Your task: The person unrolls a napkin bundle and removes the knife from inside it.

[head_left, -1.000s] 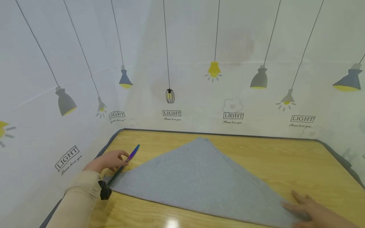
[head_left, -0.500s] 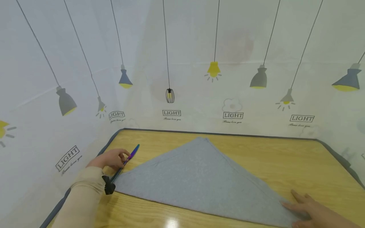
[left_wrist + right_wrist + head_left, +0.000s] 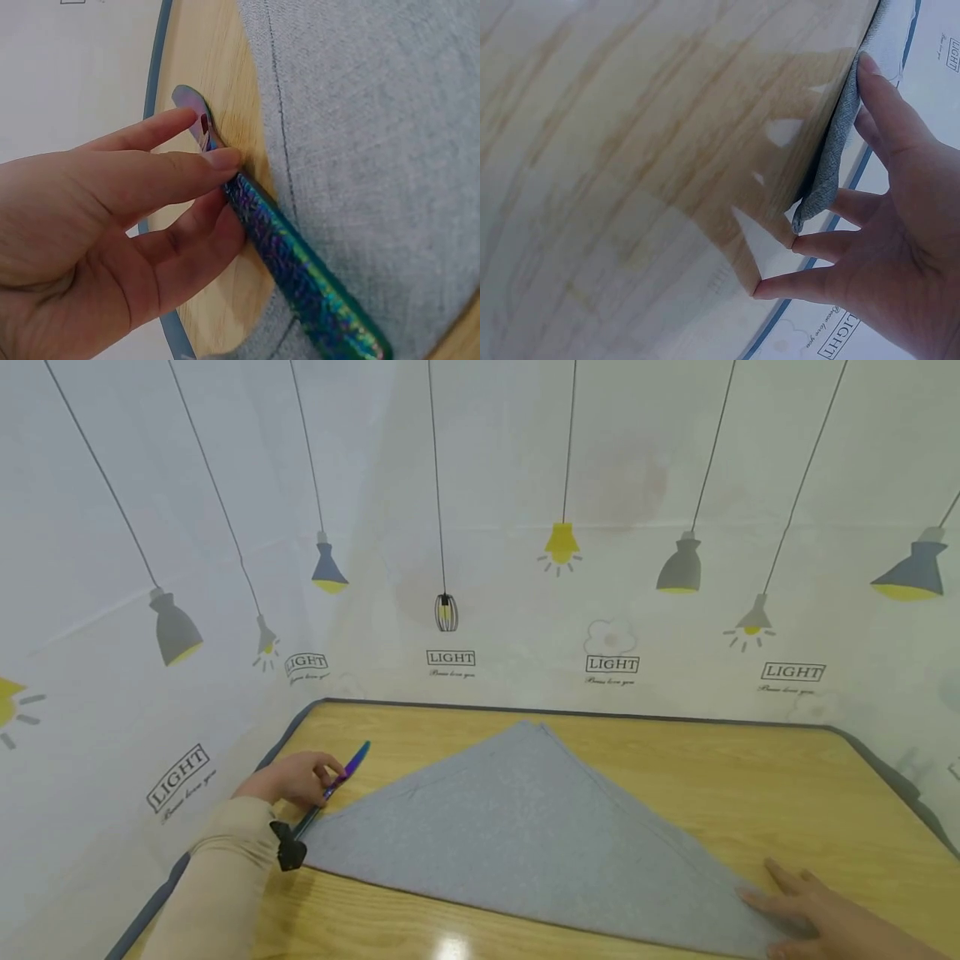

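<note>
A grey cloth (image 3: 525, 827), folded into a wide triangle, lies flat on the wooden table (image 3: 787, 793), its apex pointing toward the far wall and its long edge running along the near side. Along the cloth's left corner rests an iridescent knife (image 3: 322, 802) — blue, purple and green, with a dark butt at its near end and the rounded tip aimed away over bare wood. The wrist view shows the handle lying partly on the fabric, close to a stitched seam, while the blade end sits on the tabletop.

The left hand (image 3: 288, 778) holds this knife near its blade end: the thumb (image 3: 172, 176) lies across the top and the curled fingers press from the side and below, pinching the metal between them. The index finger stretches out alongside the tip. A beige sleeve (image 3: 213, 885) covers the forearm.

At the opposite end, the right hand (image 3: 817, 910) rests on the cloth's right corner with fingers straight and slightly spread. From the wrist camera the thumb (image 3: 889, 105) lies over the fabric's edge while the other fingertips touch the table just beside it — flat contact, not a closed grip.

The table has a dark grey rim (image 3: 585, 713). Behind it stands a white wall covering (image 3: 480, 527) printed with hanging lamps and the word LIGHT.
</note>
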Available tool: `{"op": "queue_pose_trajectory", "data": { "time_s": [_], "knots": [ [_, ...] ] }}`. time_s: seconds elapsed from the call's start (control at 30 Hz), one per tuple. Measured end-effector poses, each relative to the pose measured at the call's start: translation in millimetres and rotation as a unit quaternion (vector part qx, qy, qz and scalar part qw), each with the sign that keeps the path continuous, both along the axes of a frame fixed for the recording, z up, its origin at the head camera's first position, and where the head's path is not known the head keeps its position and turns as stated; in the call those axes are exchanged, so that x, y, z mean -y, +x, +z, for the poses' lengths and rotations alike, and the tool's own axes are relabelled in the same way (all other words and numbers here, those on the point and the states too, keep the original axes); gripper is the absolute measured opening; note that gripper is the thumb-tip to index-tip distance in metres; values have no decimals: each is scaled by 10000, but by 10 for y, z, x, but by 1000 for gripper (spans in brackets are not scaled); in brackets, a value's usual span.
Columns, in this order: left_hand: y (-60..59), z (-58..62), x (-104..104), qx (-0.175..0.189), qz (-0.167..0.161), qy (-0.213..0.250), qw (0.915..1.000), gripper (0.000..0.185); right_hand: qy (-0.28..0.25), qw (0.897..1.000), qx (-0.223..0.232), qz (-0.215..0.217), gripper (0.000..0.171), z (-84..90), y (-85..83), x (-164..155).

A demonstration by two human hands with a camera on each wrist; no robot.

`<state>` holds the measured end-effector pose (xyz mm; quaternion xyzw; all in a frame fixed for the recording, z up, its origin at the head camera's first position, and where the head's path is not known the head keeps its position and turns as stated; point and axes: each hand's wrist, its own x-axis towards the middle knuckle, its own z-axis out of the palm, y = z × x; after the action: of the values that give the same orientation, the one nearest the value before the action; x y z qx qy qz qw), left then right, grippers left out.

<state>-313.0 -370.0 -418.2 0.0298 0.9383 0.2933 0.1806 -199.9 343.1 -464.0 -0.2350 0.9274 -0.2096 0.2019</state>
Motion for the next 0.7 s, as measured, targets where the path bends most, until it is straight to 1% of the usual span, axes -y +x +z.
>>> {"op": "queue_pose_trajectory", "data": {
  "time_s": [0.23, 0.43, 0.53, 0.6, 0.67, 0.7],
  "knots": [
    [33, 24, -31, -10, -146, -17, 9999, 50, -15, 10000, -2, 8, 52, -11, 16, -4],
    [8, 12, -29, -149, -396, 0, 9991, 49, -73, 10000, 34, -15, 54, -3, 17, -17],
    [0, 11, -28, -132, -490, -56, 9987, 49, -102, 9999, 60, -34, 55, 7, 24, -12],
    [3, 16, -29, -112, -538, -92, 9984, 49, -79, 9998, 107, -114, 56, 17, 28, -3],
    [5, 18, -30, -89, -496, -89, 9987, 49, -64, 9997, 127, -202, 58, 27, 38, -2],
    [8, 21, -29, -112, -543, -83, 9984, 49, -60, 9996, 128, -233, 58, 30, 43, -5]
  ]
}}
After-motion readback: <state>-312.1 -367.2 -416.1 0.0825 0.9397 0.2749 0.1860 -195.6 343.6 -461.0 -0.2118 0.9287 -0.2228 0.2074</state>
